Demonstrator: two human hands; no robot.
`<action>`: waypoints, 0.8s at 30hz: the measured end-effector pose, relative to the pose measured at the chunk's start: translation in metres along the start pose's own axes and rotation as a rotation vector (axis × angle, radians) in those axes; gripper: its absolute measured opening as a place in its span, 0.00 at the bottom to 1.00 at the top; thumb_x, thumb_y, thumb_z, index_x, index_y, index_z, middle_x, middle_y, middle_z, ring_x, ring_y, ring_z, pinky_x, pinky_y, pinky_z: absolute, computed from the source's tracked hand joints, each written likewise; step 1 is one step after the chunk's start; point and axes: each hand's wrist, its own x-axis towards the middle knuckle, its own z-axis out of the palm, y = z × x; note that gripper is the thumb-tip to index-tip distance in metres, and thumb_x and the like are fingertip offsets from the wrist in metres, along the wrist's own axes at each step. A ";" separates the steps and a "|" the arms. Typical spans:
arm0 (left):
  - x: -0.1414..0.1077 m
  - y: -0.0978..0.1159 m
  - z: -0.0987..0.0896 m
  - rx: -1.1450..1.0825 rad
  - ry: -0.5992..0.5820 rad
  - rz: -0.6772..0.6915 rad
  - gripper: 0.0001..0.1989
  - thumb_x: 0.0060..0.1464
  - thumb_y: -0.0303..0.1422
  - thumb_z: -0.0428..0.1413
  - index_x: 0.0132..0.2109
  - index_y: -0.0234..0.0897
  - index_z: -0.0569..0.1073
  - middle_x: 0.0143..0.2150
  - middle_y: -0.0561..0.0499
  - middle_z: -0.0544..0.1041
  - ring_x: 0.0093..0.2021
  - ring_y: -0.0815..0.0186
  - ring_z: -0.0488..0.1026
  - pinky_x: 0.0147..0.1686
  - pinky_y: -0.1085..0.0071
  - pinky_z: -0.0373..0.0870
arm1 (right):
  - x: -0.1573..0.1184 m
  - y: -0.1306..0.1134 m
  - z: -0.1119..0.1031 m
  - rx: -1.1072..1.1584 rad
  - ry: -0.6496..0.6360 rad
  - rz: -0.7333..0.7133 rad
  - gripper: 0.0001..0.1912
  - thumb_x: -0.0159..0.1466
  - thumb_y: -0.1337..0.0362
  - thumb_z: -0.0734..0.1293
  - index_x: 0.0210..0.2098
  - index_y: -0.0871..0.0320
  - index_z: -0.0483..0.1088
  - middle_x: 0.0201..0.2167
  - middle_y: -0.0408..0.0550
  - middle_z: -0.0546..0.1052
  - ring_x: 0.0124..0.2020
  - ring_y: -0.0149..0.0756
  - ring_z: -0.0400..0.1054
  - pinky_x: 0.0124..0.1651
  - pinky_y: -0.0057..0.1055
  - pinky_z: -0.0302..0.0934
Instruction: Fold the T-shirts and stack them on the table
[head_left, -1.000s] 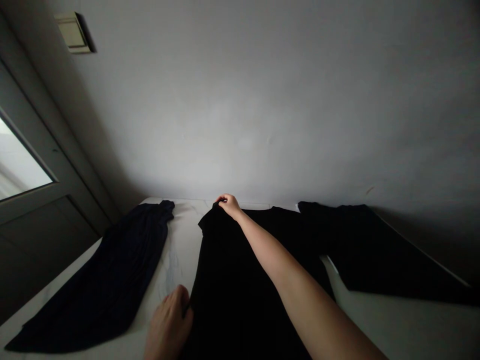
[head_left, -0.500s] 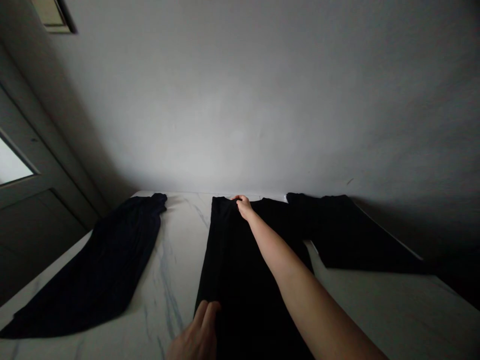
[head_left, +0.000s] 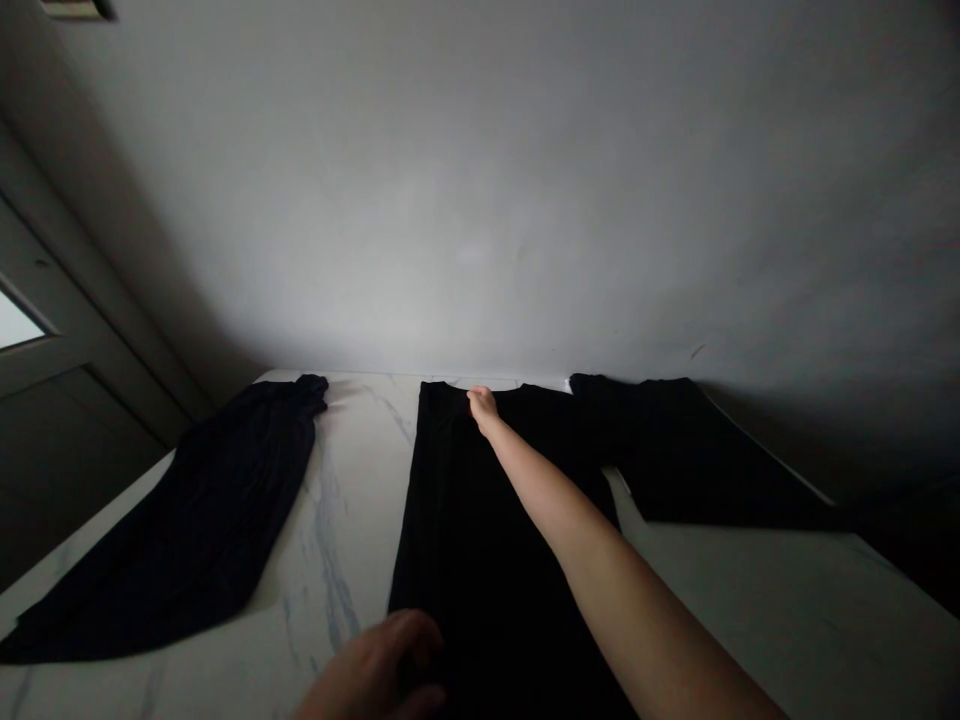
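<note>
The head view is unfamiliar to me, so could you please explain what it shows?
There is no machine: these are a person's bare hands, and every picture comes from a camera worn on their head, looking forward and down. On the veined white table lie a navy garment at left, a black garment in the middle and another dark piece at right. The right hand touches the middle garment's far edge; its grip is unclear. The left hand, thumb and fingers apart, is at the near left edge.

Blk garment (head_left: 502, 540), flat, ctr.
</note>
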 end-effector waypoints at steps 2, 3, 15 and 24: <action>0.015 -0.010 -0.034 0.044 0.062 0.042 0.10 0.54 0.33 0.53 0.42 0.46 0.75 0.38 0.55 0.80 0.36 0.66 0.77 0.38 0.72 0.71 | -0.005 -0.001 -0.003 -0.041 0.027 0.032 0.10 0.62 0.57 0.64 0.31 0.57 0.69 0.31 0.46 0.74 0.37 0.40 0.70 0.41 0.34 0.64; 0.029 -0.017 -0.053 0.096 0.099 0.064 0.09 0.56 0.36 0.52 0.41 0.45 0.76 0.36 0.54 0.80 0.34 0.66 0.76 0.37 0.71 0.70 | -0.008 -0.002 -0.003 -0.058 0.039 0.039 0.10 0.61 0.56 0.66 0.32 0.58 0.69 0.33 0.48 0.74 0.38 0.41 0.70 0.42 0.34 0.63; 0.306 -0.047 -0.177 0.469 0.464 0.079 0.16 0.62 0.26 0.46 0.54 0.39 0.70 0.51 0.42 0.73 0.51 0.60 0.72 0.52 0.64 0.66 | -0.037 -0.001 0.006 -0.284 0.013 -0.314 0.16 0.50 0.78 0.65 0.35 0.56 0.66 0.37 0.45 0.71 0.41 0.38 0.69 0.48 0.38 0.65; 0.362 -0.048 -0.183 0.545 0.363 0.137 0.07 0.53 0.30 0.57 0.40 0.42 0.76 0.51 0.44 0.70 0.55 0.51 0.66 0.54 0.52 0.61 | -0.052 -0.015 0.008 -0.631 -0.126 -0.515 0.19 0.62 0.78 0.55 0.45 0.55 0.69 0.46 0.50 0.69 0.40 0.37 0.71 0.40 0.31 0.66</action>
